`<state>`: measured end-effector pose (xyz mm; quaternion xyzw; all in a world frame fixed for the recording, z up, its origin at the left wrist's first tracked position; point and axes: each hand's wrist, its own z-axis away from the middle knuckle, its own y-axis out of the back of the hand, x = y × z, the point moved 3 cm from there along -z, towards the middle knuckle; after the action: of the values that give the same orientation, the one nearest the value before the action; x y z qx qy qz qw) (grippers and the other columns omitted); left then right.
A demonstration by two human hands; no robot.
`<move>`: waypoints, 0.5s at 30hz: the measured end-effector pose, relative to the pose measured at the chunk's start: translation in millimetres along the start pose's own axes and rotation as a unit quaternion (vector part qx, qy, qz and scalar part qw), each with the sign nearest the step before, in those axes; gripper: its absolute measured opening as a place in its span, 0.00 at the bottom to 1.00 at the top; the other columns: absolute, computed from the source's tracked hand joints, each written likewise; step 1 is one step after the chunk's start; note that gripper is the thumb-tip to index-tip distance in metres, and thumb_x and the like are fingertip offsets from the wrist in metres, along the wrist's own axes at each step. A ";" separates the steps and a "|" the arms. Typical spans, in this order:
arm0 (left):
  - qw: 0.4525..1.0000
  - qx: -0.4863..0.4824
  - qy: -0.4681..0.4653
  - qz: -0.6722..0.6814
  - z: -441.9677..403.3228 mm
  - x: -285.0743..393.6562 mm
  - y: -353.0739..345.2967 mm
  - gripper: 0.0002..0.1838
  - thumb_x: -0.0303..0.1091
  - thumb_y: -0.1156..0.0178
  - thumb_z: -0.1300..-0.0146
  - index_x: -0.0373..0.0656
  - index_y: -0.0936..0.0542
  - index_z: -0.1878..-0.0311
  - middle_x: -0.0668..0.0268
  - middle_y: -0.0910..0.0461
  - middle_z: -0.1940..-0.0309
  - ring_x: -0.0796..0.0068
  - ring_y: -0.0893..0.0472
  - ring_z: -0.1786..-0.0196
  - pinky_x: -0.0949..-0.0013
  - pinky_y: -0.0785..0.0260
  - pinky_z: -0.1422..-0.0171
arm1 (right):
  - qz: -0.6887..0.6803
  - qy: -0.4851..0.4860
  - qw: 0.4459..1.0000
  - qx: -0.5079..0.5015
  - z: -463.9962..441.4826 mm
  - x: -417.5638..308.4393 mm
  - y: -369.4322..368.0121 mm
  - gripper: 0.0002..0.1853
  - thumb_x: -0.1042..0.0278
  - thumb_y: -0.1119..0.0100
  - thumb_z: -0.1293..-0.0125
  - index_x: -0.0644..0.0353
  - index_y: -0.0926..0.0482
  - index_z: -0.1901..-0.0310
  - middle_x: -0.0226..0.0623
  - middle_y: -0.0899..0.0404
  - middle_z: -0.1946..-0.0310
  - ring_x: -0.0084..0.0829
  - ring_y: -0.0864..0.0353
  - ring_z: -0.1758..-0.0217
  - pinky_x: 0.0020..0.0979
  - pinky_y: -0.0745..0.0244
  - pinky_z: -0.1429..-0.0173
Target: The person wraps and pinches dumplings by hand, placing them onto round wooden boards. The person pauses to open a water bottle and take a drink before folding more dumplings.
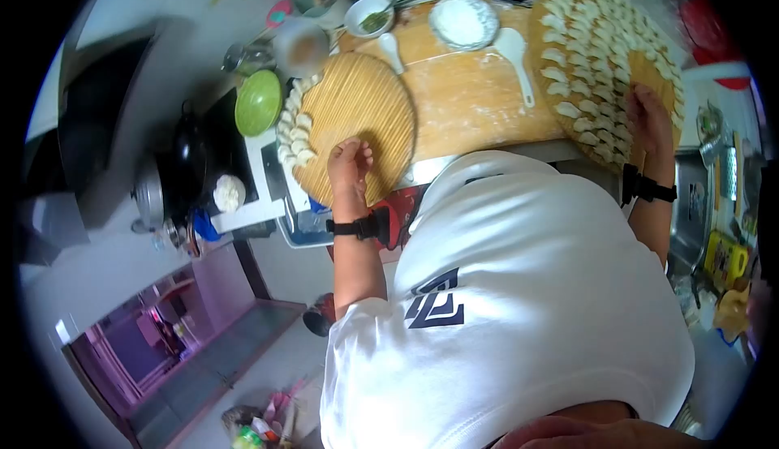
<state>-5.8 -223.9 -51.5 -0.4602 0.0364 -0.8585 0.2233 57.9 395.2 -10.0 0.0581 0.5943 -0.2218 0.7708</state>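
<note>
My left hand (350,163) is over the lower part of a round ridged tray (365,92), its fingers curled in. Whether anything is inside those fingers I cannot make out. A curved row of pale dumplings (299,133) lies along that tray's left edge, just left of the hand. On the right, my right hand (652,116) is over a second round tray (649,68) covered with many dumplings (578,39) in rows. Its fingers are bent close together beside the dumplings, and what they may hold is hidden.
Between the trays lies a floured wooden board (462,84) with a white bowl of flour (463,22), a white scoop (514,60) and a white spoon (390,51). A green bowl (258,103) stands left, near a dark pan (188,145). A sink (692,206) is at right.
</note>
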 end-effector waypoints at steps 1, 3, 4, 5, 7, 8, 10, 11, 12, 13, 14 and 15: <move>0.998 0.019 -0.030 -0.058 -7.9 1.4 20.1 0.03 0.30 0.41 0.36 0.41 0.22 0.61 0.62 0.19 0.72 0.73 0.21 0.75 0.73 0.27 0.74 | 0.027 -0.021 0.999 0.000 4.4 -1.4 -23.5 0.13 0.59 0.44 0.30 0.58 0.22 0.53 0.28 0.21 0.69 0.18 0.25 0.70 0.20 0.29 0.66; 0.991 0.037 -0.059 -0.112 -26.6 6.1 49.3 0.04 0.31 0.41 0.37 0.41 0.22 0.62 0.63 0.19 0.73 0.73 0.21 0.77 0.72 0.27 0.76 | 0.059 -0.038 0.998 -0.002 8.2 -3.1 -69.8 0.13 0.59 0.43 0.30 0.58 0.22 0.52 0.28 0.20 0.68 0.18 0.25 0.70 0.20 0.29 0.65; 0.965 0.141 -0.117 -0.187 -30.4 12.7 63.4 0.04 0.30 0.41 0.39 0.40 0.22 0.66 0.62 0.20 0.77 0.70 0.20 0.76 0.69 0.27 0.73 | 0.073 -0.047 0.996 -0.028 11.8 -1.4 -92.1 0.13 0.59 0.43 0.30 0.58 0.22 0.52 0.27 0.20 0.68 0.18 0.25 0.70 0.20 0.29 0.65; 0.919 0.241 -0.172 -0.260 -33.1 19.1 75.3 0.05 0.30 0.41 0.41 0.40 0.22 0.71 0.61 0.21 0.81 0.66 0.20 0.75 0.67 0.28 0.70 | 0.087 -0.056 0.993 -0.054 14.7 2.1 -105.6 0.13 0.58 0.43 0.30 0.58 0.22 0.51 0.27 0.20 0.69 0.18 0.25 0.69 0.20 0.28 0.65; 0.881 0.300 -0.190 -0.312 -42.9 27.6 94.7 0.08 0.34 0.39 0.43 0.38 0.21 0.69 0.56 0.20 0.77 0.59 0.19 0.71 0.62 0.28 0.64 | 0.091 -0.072 0.990 -0.078 12.3 15.6 -123.2 0.14 0.58 0.43 0.30 0.57 0.22 0.51 0.26 0.20 0.68 0.17 0.25 0.69 0.20 0.28 0.65; 0.836 0.354 -0.208 -0.365 -46.3 32.9 103.9 0.12 0.37 0.37 0.46 0.37 0.21 0.67 0.51 0.18 0.73 0.51 0.18 0.66 0.57 0.27 0.58 | 0.098 -0.080 0.987 -0.097 13.1 21.6 -130.7 0.14 0.58 0.43 0.30 0.57 0.22 0.51 0.26 0.20 0.68 0.17 0.24 0.69 0.20 0.28 0.64; 0.759 0.422 -0.212 -0.447 -59.2 36.7 119.6 0.18 0.41 0.35 0.49 0.37 0.20 0.60 0.47 0.17 0.65 0.45 0.18 0.61 0.52 0.26 0.52 | 0.108 -0.091 0.983 -0.113 21.9 20.9 -154.0 0.12 0.58 0.43 0.30 0.55 0.22 0.53 0.26 0.20 0.68 0.16 0.24 0.69 0.19 0.28 0.65; 0.762 0.420 -0.211 -0.446 -66.4 34.6 127.7 0.18 0.41 0.35 0.49 0.37 0.20 0.60 0.47 0.17 0.65 0.45 0.18 0.61 0.52 0.26 0.52 | 0.111 -0.090 0.983 -0.111 23.7 20.8 -159.7 0.12 0.58 0.43 0.30 0.55 0.22 0.53 0.26 0.20 0.68 0.16 0.24 0.69 0.19 0.28 0.65; 0.713 0.405 -0.231 -0.524 -73.8 35.1 131.0 0.18 0.41 0.36 0.49 0.37 0.20 0.59 0.47 0.17 0.66 0.45 0.18 0.61 0.52 0.25 0.52 | 0.120 -0.098 0.981 -0.115 24.8 22.0 -164.5 0.11 0.58 0.43 0.30 0.55 0.22 0.54 0.26 0.20 0.68 0.16 0.24 0.68 0.18 0.28 0.64; 0.658 0.386 -0.250 -0.596 -82.3 35.3 132.9 0.19 0.41 0.37 0.50 0.38 0.20 0.57 0.47 0.18 0.67 0.45 0.18 0.61 0.51 0.25 0.52 | 0.129 -0.106 0.979 -0.119 25.6 23.1 -168.5 0.11 0.58 0.43 0.30 0.55 0.22 0.54 0.26 0.20 0.68 0.15 0.24 0.68 0.18 0.28 0.64; 0.633 0.390 -0.273 -0.610 -89.4 35.4 135.9 0.18 0.40 0.37 0.52 0.39 0.19 0.59 0.49 0.18 0.68 0.45 0.18 0.63 0.53 0.24 0.54 | 0.131 -0.106 0.979 -0.114 26.7 23.1 -170.7 0.11 0.58 0.43 0.30 0.55 0.22 0.54 0.26 0.20 0.68 0.15 0.24 0.68 0.18 0.28 0.64; 0.636 0.385 -0.273 -0.610 -89.4 38.8 135.8 0.18 0.40 0.37 0.52 0.39 0.19 0.59 0.49 0.18 0.68 0.45 0.18 0.63 0.53 0.24 0.54 | 0.118 -0.114 0.980 -0.115 28.1 23.8 -172.5 0.10 0.59 0.43 0.30 0.55 0.22 0.55 0.26 0.20 0.68 0.15 0.24 0.68 0.18 0.28 0.64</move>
<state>-48.8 -374.8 -109.2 -0.4636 -0.6489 -0.5711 -0.1948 16.7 224.4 5.6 0.0129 0.5127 -0.0646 0.8560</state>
